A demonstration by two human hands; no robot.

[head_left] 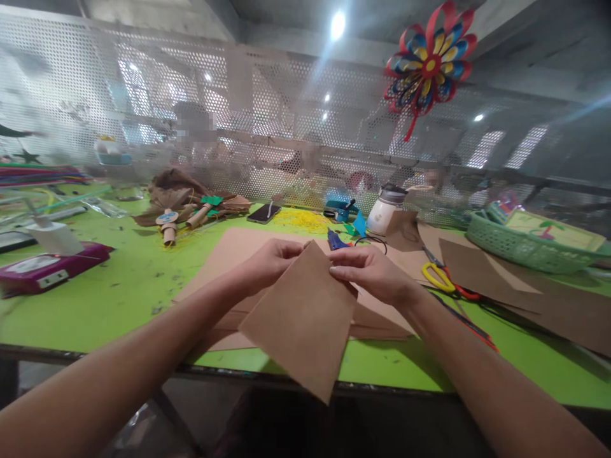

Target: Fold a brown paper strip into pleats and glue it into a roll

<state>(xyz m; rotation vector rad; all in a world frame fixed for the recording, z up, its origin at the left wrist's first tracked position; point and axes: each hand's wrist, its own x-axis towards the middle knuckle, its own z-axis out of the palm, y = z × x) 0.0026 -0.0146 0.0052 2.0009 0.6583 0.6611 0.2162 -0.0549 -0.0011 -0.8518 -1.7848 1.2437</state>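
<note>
brown paper piece [305,312] is held up and tilted over the near edge of the table, one corner pointing up between the hands and the lowest one hanging past that edge. largest of the things around it is the green table [124,299]; on it, behind and beneath the raised piece, lie light brown sheets [229,248], loosely overlapped, which could slide out of line if a wrist dragged across them. next comes the green basket [520,248], well apart at the far right. the left hand [277,257] is nearly closed, pinching the piece by its upper left edge, its fingertips partly hidden; the right hand [370,270] is half curled, thumb and fingers closed on the upper right edge. since both grips sit near the top, the lower part seems free to swing, and lowering it straight down could bend that hanging corner against the table edge. uneven pressure from the two pinches could also set a crooked crease. smaller still, the white jug [380,216] stands behind the right hand, the yellow-handled scissors [436,278] lie to its right, where a wide sweep could knock them, and a blue tool [335,240] sits just beyond the fingers, probably easy to bump.
</note>
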